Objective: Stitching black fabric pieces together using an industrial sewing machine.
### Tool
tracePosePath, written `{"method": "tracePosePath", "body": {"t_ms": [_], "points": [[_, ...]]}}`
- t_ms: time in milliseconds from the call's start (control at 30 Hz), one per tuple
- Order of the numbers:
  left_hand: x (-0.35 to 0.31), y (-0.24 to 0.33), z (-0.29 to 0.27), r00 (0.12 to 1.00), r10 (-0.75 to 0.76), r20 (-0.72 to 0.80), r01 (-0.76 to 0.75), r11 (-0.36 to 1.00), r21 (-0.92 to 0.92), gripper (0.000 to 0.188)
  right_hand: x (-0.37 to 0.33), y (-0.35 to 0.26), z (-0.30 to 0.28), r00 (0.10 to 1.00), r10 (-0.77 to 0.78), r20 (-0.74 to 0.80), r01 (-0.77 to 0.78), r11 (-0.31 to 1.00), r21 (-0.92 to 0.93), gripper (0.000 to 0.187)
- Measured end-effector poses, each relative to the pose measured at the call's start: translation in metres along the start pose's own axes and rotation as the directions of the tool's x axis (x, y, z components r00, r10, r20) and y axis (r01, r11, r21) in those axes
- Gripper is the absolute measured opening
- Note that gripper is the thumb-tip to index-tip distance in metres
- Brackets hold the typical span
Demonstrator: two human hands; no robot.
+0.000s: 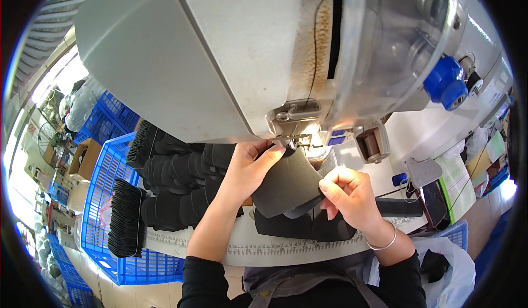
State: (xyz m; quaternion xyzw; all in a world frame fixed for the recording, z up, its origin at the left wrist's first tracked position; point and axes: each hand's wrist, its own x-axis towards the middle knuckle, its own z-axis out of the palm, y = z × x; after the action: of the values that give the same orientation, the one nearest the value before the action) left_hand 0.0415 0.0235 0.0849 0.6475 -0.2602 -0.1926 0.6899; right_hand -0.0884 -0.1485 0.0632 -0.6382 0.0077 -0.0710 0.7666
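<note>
A curved piece of black, foam-like fabric [286, 184] hangs between my hands, its upper edge close beneath the needle area of a grey sewing machine [220, 49]. My left hand [252, 170] pinches its upper left corner between thumb and fingers. At its right edge, my right hand [349, 197] pinches the fabric, with a bracelet on the wrist. The machine's lamp [313, 137] shines right beside the needle. Below my hands, more black fabric pieces [308, 226] lie on the white machine table [236, 253]. Whether the held piece joins them I cannot tell.
Stacked rows of black pieces [181, 167] cover the table's left side, beside a blue plastic crate [148, 275]. A measuring scale runs along the front edge. On the right are a phone [434, 203], a bobbin-like spool [373, 145] and a white plastic bag [454, 266].
</note>
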Motion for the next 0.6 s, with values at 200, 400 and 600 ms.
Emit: {"method": "tracePosePath", "body": {"t_ms": [200, 400, 600], "points": [[-0.023, 0.017, 0.016, 0.759, 0.650, -0.052, -0.335, 0.456, 0.824, 0.018, -0.007, -0.002, 0.000, 1.000, -0.031, 0.005, 0.031, 0.997, -0.068, 0.017], [-0.068, 0.029, 0.037, 0.739, 0.549, 0.389, -0.466, 0.000, 0.885, 0.040, -0.004, -0.006, 0.001, 1.000, -0.002, 0.005, 0.002, 0.997, -0.083, 0.018], [-0.070, -0.004, 0.048, 0.594, 0.665, 0.453, -0.354, -0.290, 0.889, 0.032, 0.001, -0.004, 0.006, 0.999, -0.024, 0.021, 0.026, 0.995, -0.096, 0.016]]}}
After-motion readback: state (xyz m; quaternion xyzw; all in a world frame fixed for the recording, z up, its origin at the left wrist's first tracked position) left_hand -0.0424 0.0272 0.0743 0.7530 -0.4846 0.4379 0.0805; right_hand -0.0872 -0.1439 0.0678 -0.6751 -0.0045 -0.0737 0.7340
